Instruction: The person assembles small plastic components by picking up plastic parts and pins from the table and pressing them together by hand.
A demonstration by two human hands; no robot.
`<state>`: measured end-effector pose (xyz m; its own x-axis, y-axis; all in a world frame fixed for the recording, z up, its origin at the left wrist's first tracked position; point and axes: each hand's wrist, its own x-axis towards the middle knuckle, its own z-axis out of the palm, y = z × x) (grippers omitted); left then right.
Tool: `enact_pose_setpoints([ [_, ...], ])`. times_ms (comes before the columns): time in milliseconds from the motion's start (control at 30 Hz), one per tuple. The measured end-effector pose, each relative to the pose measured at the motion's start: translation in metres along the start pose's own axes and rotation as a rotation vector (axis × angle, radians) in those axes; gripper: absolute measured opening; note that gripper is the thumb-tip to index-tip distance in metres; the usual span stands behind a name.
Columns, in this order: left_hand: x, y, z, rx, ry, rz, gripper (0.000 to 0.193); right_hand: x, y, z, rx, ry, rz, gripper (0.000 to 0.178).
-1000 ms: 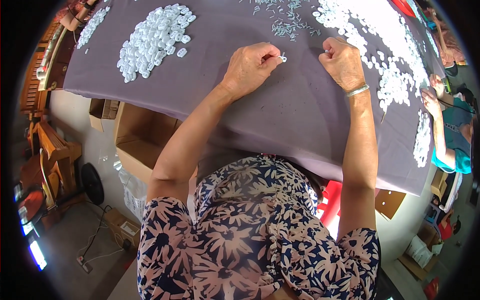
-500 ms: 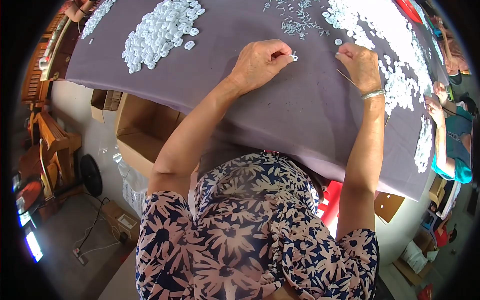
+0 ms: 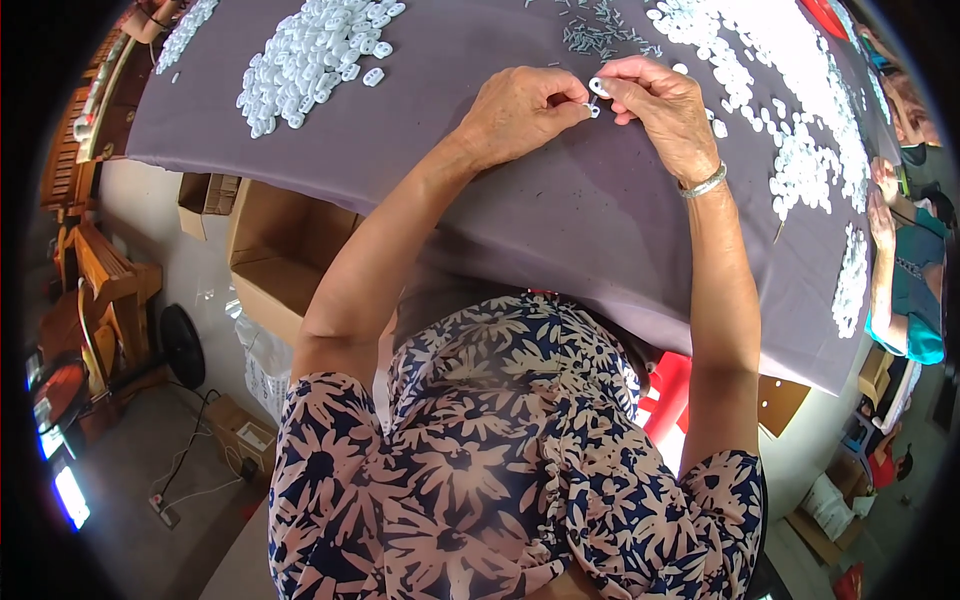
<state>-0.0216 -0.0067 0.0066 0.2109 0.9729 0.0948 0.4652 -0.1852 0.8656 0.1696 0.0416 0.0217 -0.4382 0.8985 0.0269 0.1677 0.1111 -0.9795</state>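
Observation:
Over the near middle of the cloth, my left hand (image 3: 520, 115) pinches a small white plastic piece (image 3: 594, 112) between thumb and fingertips. A thin pin seems to stand up from it. My right hand (image 3: 665, 115), with a bangle at the wrist, grips a white oval plastic piece (image 3: 598, 87) with a dark hole, just above the left hand's piece. Both hands are closed and their fingertips almost meet. Whether the two pieces touch is too small to tell. Small grey pins (image 3: 600, 38) lie scattered just beyond my hands.
A heap of white oval pieces (image 3: 310, 65) lies at left, and a wide spread of white pieces (image 3: 805, 170) covers the right of the purple-grey cloth (image 3: 590, 215). Another person's hands (image 3: 882, 200) work at the right edge. An open cardboard box (image 3: 270, 265) stands below the left edge.
My right hand has moved left from beside the right-hand spread to my left hand, and a white oval piece now shows in its fingers. My left hand has barely moved.

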Motion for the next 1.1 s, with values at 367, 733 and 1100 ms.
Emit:
enact_pose_setpoints([
  [367,0.0027,-0.0062,0.0036,-0.04,0.044,0.061,0.018,0.0012,0.0045,-0.0022,-0.057,-0.043,-0.073,0.012],
  [733,0.0013,-0.0004,-0.0013,0.01,-0.033,-0.005,0.016,0.0001,0.003,-0.0004,-0.157,-0.033,-0.129,0.011],
  [1100,0.0001,0.0015,-0.0023,-0.04,-0.024,-0.027,0.016,0.0003,0.0056,0.0025,-0.154,0.007,-0.159,0.011],
])
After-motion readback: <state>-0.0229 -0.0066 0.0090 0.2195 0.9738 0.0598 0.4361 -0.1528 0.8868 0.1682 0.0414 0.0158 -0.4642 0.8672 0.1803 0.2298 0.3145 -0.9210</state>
